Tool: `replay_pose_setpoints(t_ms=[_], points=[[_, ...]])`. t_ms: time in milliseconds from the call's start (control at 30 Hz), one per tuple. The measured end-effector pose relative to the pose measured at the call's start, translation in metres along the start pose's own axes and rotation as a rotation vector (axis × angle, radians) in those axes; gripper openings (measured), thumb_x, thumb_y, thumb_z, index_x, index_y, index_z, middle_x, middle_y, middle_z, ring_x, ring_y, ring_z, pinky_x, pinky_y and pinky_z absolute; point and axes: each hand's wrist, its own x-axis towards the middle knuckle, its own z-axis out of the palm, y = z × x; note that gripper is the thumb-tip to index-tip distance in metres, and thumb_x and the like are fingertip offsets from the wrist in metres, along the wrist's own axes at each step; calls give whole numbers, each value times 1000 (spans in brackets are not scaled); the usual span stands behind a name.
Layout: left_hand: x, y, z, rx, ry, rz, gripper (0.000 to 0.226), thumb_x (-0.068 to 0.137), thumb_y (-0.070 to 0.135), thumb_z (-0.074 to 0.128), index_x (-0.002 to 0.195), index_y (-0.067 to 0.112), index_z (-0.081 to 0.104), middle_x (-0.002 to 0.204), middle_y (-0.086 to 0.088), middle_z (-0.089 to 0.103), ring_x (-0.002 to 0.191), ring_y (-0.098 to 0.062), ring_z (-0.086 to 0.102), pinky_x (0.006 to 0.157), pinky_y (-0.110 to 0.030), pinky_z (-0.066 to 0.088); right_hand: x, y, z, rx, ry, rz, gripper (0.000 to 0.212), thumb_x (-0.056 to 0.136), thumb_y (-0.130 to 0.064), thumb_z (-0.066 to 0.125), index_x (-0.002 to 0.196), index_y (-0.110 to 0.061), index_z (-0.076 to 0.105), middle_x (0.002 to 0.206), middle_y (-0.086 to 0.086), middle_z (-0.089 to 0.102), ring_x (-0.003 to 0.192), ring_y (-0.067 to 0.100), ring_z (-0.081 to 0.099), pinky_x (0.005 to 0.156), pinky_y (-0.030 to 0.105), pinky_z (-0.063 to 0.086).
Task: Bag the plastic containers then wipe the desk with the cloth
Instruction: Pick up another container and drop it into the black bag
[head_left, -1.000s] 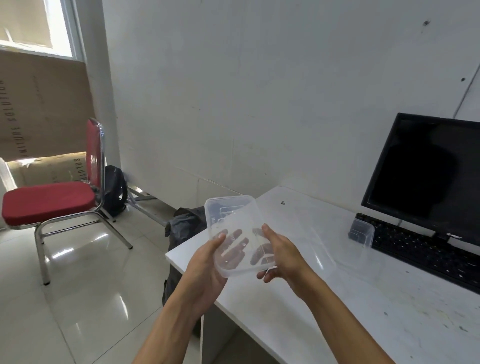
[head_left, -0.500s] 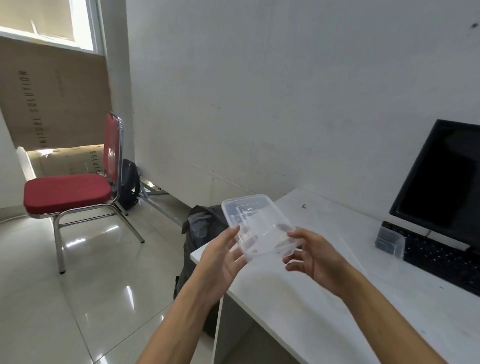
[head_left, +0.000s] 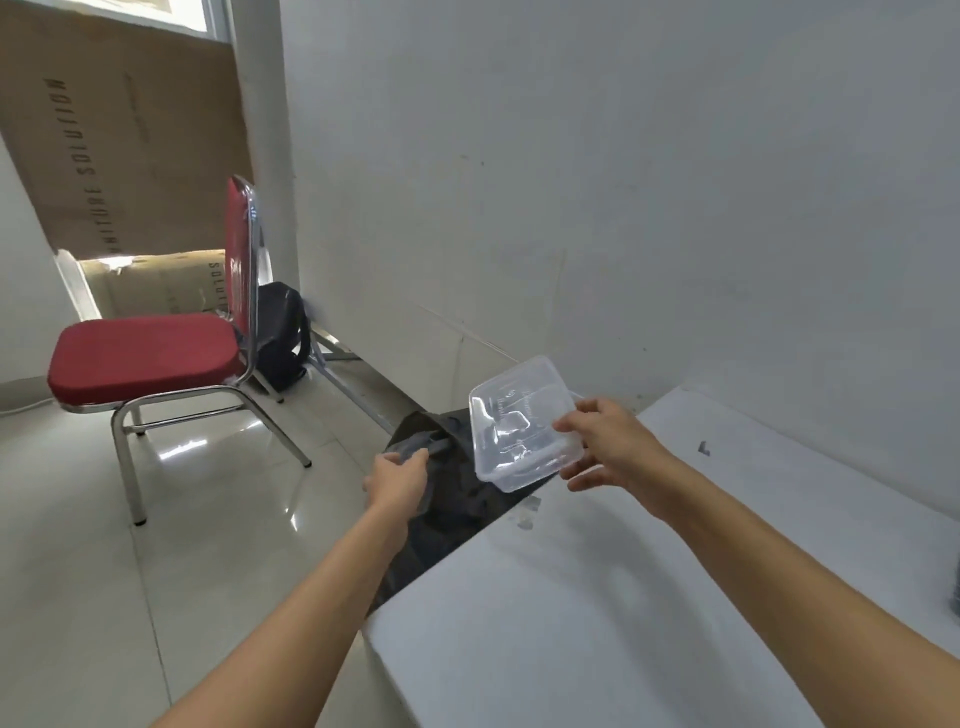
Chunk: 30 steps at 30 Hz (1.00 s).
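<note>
One clear plastic container (head_left: 524, 423) is being pinched in the right hand (head_left: 615, 447), hovering over the dark bag (head_left: 457, 499) at the desk (head_left: 597, 597) edge. At nine o'clock, left hand (head_left: 397, 480) is gripping the bag's rim. Nothing bagged yet, I judge; wiping pending, cloth unseen.

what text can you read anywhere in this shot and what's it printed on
"...NITURE SOLUTION", partly cut off: upright cardboard sheet against the wall.
"SOLU...", rest hidden: lower cardboard box behind the red chair.
Embossed marks on the clear plastic container base: too faint to read.
Nothing else readable.
</note>
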Motion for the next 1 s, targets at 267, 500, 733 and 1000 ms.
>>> replay_pose_setpoints(t_ms=[267,500,733,1000], points=[[74,-27,34,408,-23,111,79,91,73,35,157,35,17,159,-23,23,140,-47,37,112,-60,37,96,20,32,-327,-79,15,36,92,-36,61,121,-17,48,105,5,64,64,16,72,55,27,56],[87,-21,33,87,38,253,51,96,62,40,96,19,66,86,-11,64,71,-15,55,65,-30,44,123,27,54,-600,-307,215,40,90,-31,57,118,-3,55,94,20,69,73,27,72,69,34,62],[70,7,31,-75,-47,340,55,98,63,34,100,25,75,98,12,68,92,-3,58,84,-30,45,155,37,84,-481,-265,224,43,101,-29,52,135,-2,49,128,17,58,97,30,71,84,39,61],[49,21,21,231,-191,290,24,98,41,57,109,22,64,98,2,64,80,-9,55,68,-26,45,122,26,65,-536,-196,-36,31,94,-24,55,110,-3,70,85,4,64,75,19,60,63,30,48]])
